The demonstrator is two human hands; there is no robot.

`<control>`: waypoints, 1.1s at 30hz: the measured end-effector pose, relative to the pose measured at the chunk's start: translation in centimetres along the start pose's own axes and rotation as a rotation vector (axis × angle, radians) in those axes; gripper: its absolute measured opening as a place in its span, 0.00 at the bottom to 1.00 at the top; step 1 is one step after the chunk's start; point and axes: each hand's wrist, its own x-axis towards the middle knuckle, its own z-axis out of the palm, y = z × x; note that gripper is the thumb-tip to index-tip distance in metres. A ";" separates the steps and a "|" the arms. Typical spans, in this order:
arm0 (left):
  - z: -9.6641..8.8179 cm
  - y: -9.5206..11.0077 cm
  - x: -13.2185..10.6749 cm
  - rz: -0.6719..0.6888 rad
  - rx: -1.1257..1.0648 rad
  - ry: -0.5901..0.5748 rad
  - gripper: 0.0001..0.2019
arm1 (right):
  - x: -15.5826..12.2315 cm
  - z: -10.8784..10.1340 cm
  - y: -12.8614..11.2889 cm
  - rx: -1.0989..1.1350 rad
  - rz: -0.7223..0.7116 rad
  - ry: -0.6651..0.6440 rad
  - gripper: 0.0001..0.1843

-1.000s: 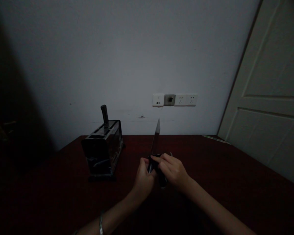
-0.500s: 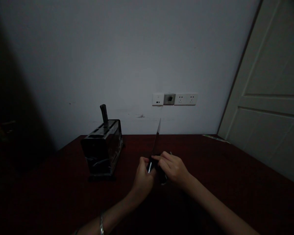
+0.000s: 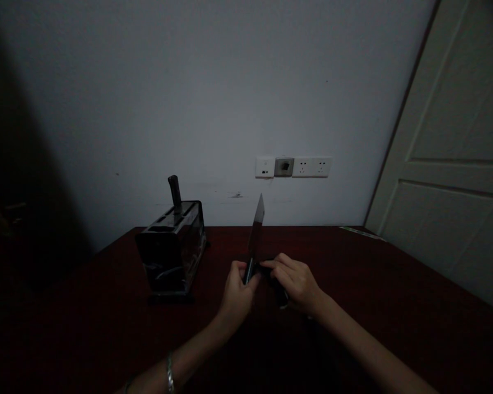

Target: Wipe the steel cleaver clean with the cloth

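Observation:
My left hand [image 3: 237, 293] is closed around the black handle of a knife [image 3: 257, 224], whose broad blade points up and away from me. Close beside it, my right hand [image 3: 296, 282] grips a dark object with a black handle-like end [image 3: 281, 297]; most of it is hidden by the fingers, and its kind cannot be made out. To the left on the table stands a black knife block [image 3: 162, 262] with slots along its top. One black knife handle [image 3: 174, 190] sticks up from it.
The dark red table [image 3: 230, 241] meets a pale wall with several sockets and switches [image 3: 293, 166]. A white panelled door [image 3: 452, 219] rises at the right. A flat pale strip [image 3: 361, 232] lies at the table's back right edge.
The knife in my left hand has turned, showing more of its blade face, and shifted slightly left. My right hand has moved a little to the right with the dark object, widening the gap.

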 end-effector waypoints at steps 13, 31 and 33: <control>-0.8 1.6 0.8 -0.129 -0.030 -0.191 0.15 | -2.4 1.7 2.0 0.262 0.554 0.130 0.08; -1.0 1.5 1.5 -0.101 -0.229 -0.109 0.19 | -4.9 0.3 5.8 0.240 0.922 0.310 0.09; -1.0 1.3 1.6 -0.070 -0.151 -0.092 0.18 | -4.9 -0.2 6.2 0.233 0.938 0.364 0.10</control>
